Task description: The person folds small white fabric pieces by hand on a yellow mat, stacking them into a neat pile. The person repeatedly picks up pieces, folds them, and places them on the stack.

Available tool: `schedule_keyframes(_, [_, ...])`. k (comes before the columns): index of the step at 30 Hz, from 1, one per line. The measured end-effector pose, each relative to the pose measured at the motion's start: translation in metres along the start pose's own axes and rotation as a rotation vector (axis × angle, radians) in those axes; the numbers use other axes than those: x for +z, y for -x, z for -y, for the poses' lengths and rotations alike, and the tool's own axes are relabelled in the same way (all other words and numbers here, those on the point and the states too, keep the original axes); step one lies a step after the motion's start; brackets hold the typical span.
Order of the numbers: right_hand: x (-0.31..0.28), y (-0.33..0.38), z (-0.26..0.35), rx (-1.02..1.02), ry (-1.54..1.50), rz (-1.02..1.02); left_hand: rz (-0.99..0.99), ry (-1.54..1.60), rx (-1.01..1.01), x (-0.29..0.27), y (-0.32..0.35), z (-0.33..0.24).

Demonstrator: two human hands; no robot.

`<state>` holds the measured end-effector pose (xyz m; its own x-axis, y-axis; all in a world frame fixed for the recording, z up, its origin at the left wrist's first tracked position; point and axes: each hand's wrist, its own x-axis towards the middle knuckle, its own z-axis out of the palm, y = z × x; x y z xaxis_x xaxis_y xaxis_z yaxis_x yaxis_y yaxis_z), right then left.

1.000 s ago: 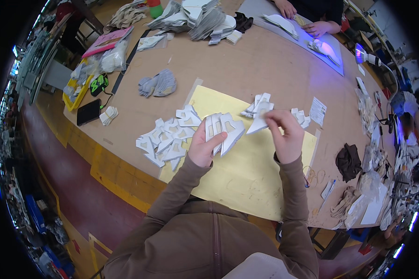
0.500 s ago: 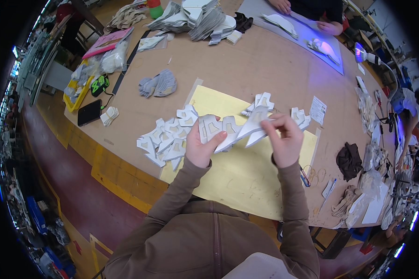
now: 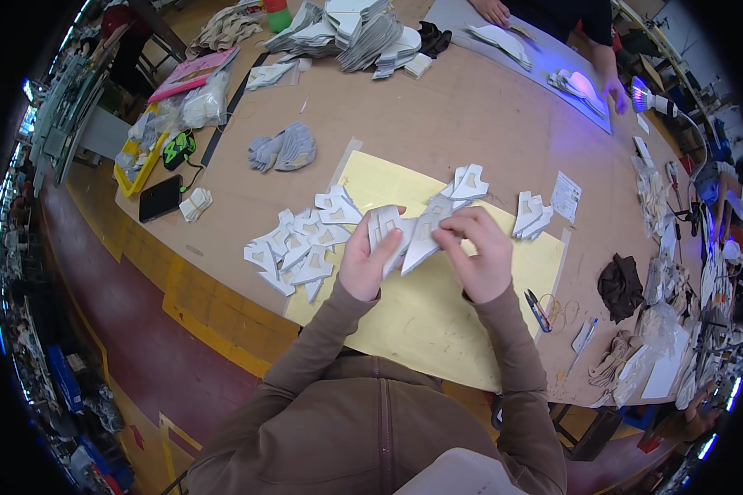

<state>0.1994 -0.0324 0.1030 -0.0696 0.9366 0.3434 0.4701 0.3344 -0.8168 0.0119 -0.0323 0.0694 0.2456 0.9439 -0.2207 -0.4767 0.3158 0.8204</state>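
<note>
Over the yellow sheet (image 3: 413, 322), my left hand (image 3: 361, 268) grips a few white cut-out pieces (image 3: 385, 224), flat and angular with a window-like opening, thumb on top. My right hand (image 3: 487, 257) pinches another white piece (image 3: 422, 244) between thumb and fingers, right beside those in the left; whether they overlap I cannot tell. Left of my left hand lies a loose pile of the same white pieces (image 3: 287, 245). Beyond my hands is a small stack (image 3: 469, 181), partly hidden, and to the right of it another stack (image 3: 532, 214).
A grey bundle of cloth (image 3: 281, 148) lies farther left, near a black phone (image 3: 160, 199). Tall stacks of pale sheets (image 3: 367, 41) stand at the back. A co-worker's hand (image 3: 615, 95) is beside a lit lamp (image 3: 645, 97). Pens (image 3: 538, 310) and dark cloth (image 3: 619, 286) lie at right.
My right hand has moved left with its piece, closer to my left hand. The pieces in my hands sit closer together. A co-worker's hand has shifted toward the lamp.
</note>
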Motion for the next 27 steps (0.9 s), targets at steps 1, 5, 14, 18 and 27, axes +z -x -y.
schedule_keyframes(1, [-0.003, -0.002, -0.005, -0.007, 0.025, -0.02, 0.017, 0.113, -0.076, 0.0, 0.001, -0.004])
schedule_keyframes(5, [-0.058, -0.011, -0.042, 0.115, 0.1, -0.271, 0.091, 0.387, -0.207, 0.003, 0.001, -0.023])
schedule_keyframes(14, [-0.137, 0.003, -0.147, 0.479, 0.474, -0.073, -0.008, 0.093, -0.051, -0.004, -0.002, 0.001])
schedule_keyframes(18, [-0.117, -0.01, -0.092, 0.402, 0.234, -0.177, -0.049, 0.022, 0.016, -0.009, -0.005, 0.007])
schedule_keyframes(27, [-0.01, 0.001, 0.02, 0.06, -0.084, 0.075, -0.146, -0.152, 0.096, 0.013, -0.001, 0.009])
